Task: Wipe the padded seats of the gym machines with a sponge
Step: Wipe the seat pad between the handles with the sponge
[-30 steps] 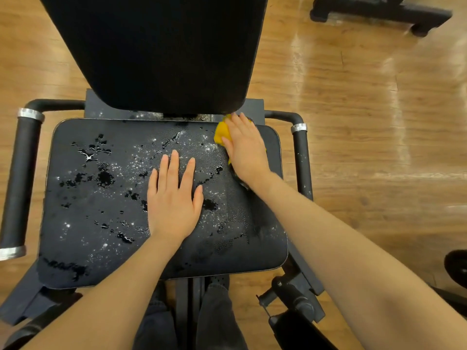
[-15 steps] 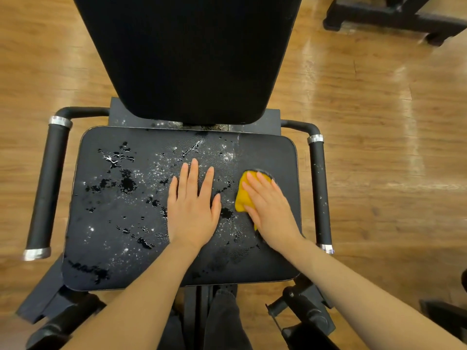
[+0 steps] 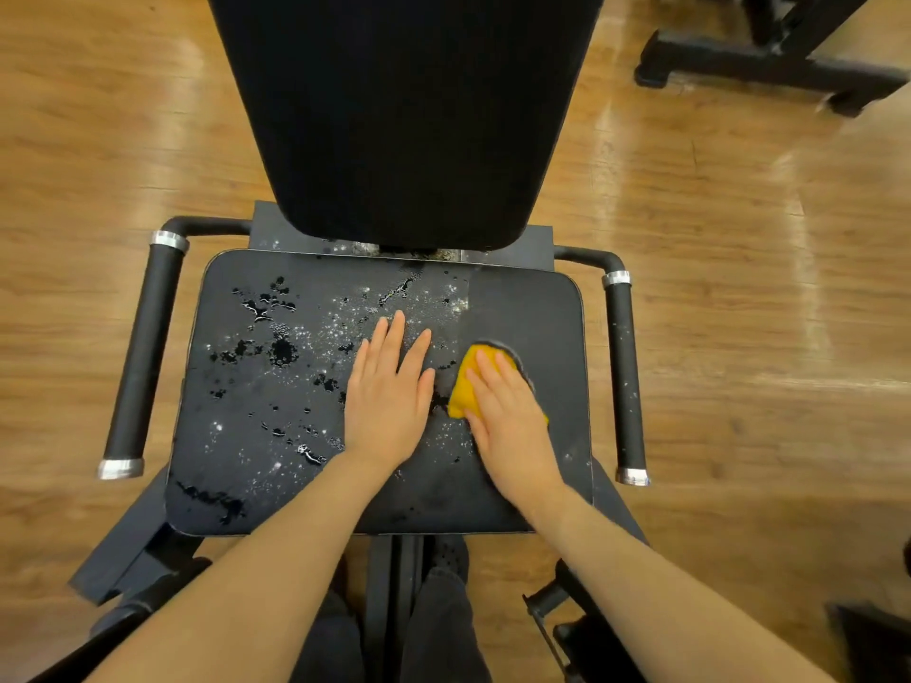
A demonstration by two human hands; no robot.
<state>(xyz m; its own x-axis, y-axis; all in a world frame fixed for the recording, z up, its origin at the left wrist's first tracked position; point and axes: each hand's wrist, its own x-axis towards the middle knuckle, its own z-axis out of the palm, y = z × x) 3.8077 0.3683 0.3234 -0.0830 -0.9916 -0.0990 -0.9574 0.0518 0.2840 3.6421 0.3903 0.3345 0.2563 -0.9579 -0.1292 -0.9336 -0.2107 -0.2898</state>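
Observation:
A black padded seat (image 3: 256,436) lies below me, its left and middle parts spotted with water drops and white foam. The strip at its right side looks matt and wiped. My right hand (image 3: 508,421) presses flat on a yellow sponge (image 3: 466,389) right of the seat's middle, fingers straight over it. Beside it, my left hand (image 3: 389,401) rests flat on the seat's middle, fingers spread and holding nothing. A black padded backrest (image 3: 399,106) rises behind the seat.
Black foam-covered handles with silver ends flank the seat, one on the left (image 3: 140,357) and one on the right (image 3: 625,382). Wooden floor (image 3: 739,313) surrounds the machine. Another machine's black base (image 3: 769,66) stands at the top right. My legs and the seat post are below.
My right hand has drawn the sponge from the seat's back right corner toward me to the middle right, leaving a wiped strip. The left hand stayed in place.

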